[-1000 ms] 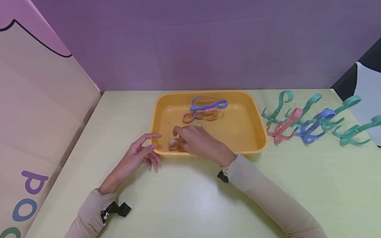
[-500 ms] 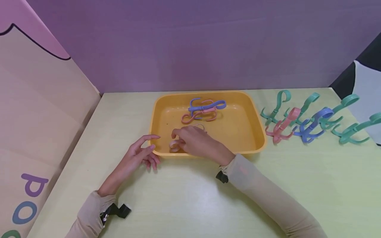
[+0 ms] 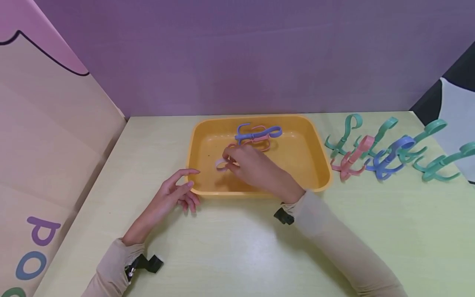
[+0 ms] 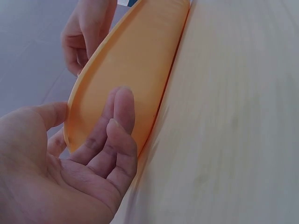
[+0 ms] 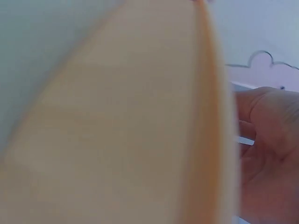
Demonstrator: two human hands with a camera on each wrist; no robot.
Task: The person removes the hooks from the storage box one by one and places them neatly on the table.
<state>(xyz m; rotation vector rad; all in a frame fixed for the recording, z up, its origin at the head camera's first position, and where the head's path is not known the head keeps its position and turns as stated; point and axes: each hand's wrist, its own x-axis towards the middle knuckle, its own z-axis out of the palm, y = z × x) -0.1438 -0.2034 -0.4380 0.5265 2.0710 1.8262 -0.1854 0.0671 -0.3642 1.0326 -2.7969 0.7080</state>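
Over the yellow tray (image 3: pixel 297 165), my right hand (image 3: pixel 256 169) pinches a pale pink curled hook (image 3: pixel 220 166); its loop sticks out left of the fingertips, the rest hidden under the hand. Just behind lie a blue hook (image 3: pixel 252 134) and a darker pink hook (image 3: pixel 264 137), crossed in the tray. At the tray's front left corner my left hand (image 3: pixel 167 198) touches the rim, fingers spread and loosely bent. The left wrist view shows this left hand (image 4: pixel 79 172) with its thumb against the tray's edge (image 4: pixel 77 100).
Right of the tray several hooks stand on the table (image 3: pixel 230 239) on splayed prongs: green ones (image 3: pixel 346 132), a pink one (image 3: pixel 354 156) and a blue one (image 3: pixel 393 154). A purple panel (image 3: pixel 259 57) rises behind the table, and a printed panel (image 3: pixel 55 144) stands at the left.
My right hand has lifted away from the tray's front side, moving back and slightly right with the pale pink hook. The left hand keeps its place at the corner.
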